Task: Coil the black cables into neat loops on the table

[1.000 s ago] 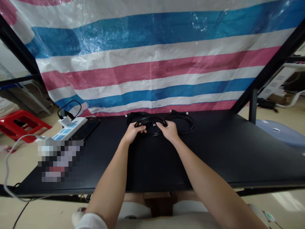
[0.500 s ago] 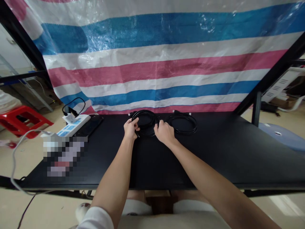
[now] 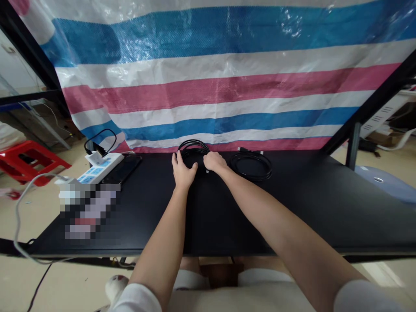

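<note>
A coiled black cable (image 3: 193,148) lies at the far edge of the black table (image 3: 292,208), at 12 o'clock from the person, against the striped tarp (image 3: 208,86). The left hand (image 3: 183,170) rests flat on its 7 o'clock side, grip spread open. The right hand (image 3: 214,161) has its grip curled closed on the coil's 4 o'clock edge. A second coil (image 3: 251,166) lies at 3 o'clock, and a power strip (image 3: 97,167) and a phone (image 3: 122,170) at 9 o'clock.

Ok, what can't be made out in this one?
Head view only:
- Near side of the black cable coil: covered by the left hand and right hand; their grip is unclear.
- Left part of the table: a blurred patch hides what lies there.
- Second coil: its plug type is too small to tell.
</note>
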The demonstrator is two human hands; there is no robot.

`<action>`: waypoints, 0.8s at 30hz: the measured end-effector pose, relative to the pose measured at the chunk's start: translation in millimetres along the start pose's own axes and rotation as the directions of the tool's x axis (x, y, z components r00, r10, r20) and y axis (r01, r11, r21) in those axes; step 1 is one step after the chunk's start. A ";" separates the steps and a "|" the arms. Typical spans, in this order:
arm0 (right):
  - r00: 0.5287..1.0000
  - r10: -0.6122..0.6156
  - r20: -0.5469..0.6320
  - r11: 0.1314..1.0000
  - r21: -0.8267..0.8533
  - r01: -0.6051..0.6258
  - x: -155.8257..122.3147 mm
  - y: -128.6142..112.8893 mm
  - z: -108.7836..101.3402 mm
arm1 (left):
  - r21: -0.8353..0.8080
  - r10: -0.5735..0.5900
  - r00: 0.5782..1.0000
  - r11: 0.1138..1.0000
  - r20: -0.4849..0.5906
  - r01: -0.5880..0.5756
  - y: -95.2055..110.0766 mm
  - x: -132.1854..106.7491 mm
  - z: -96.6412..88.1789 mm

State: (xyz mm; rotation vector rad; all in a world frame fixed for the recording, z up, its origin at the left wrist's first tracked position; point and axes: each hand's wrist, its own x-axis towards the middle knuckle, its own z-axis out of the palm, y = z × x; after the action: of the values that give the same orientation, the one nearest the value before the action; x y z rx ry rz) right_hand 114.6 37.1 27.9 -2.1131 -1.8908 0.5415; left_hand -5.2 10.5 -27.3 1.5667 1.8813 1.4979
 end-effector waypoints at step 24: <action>0.737 -0.069 -0.672 0.993 0.023 0.114 -16.4 123.6 -16.0 | 0.163 0.287 0.904 0.923 0.316 -0.350 -1.7 -7.6 8.4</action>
State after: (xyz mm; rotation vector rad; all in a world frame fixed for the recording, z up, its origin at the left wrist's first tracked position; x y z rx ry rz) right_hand 230.8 6.5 -8.7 -1.8033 -1.5022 -0.1864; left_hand 2.9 8.8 -35.2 2.1529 1.7253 1.1202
